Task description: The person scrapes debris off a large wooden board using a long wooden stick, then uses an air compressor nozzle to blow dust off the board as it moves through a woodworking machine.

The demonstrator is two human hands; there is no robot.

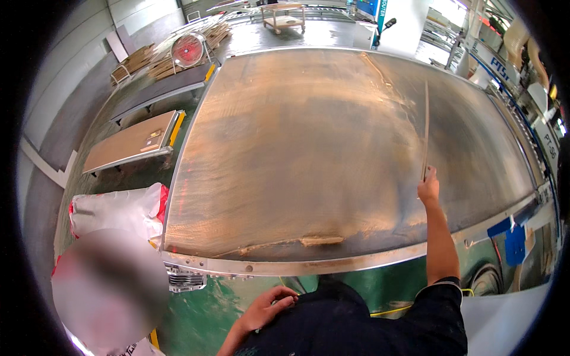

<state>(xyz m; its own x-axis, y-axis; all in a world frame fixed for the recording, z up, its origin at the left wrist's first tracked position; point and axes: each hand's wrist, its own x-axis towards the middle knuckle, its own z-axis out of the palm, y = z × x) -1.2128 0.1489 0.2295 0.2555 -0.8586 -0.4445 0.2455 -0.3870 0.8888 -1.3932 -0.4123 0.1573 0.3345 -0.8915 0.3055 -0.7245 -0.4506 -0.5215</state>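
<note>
Landmark: red fan [187, 50], far left. Just beside it, stacked wooden boards [148, 59]. Nearer than the fan, a dark low table [160, 92], then a brown panel table [133, 142] with yellow end. Nearer still, a white sack [116, 210] (red trim). Right of the fan, far off, a wheeled cart [284, 18]. Green floor [196, 314].

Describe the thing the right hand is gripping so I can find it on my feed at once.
Start at the big dusty machine table filling the middle of the view. Near its right side, the right hand pinches the near end of a thin wooden strip running straight away across the table. It is long and upright in view, unlike the flat scraps at the near edge.
</note>
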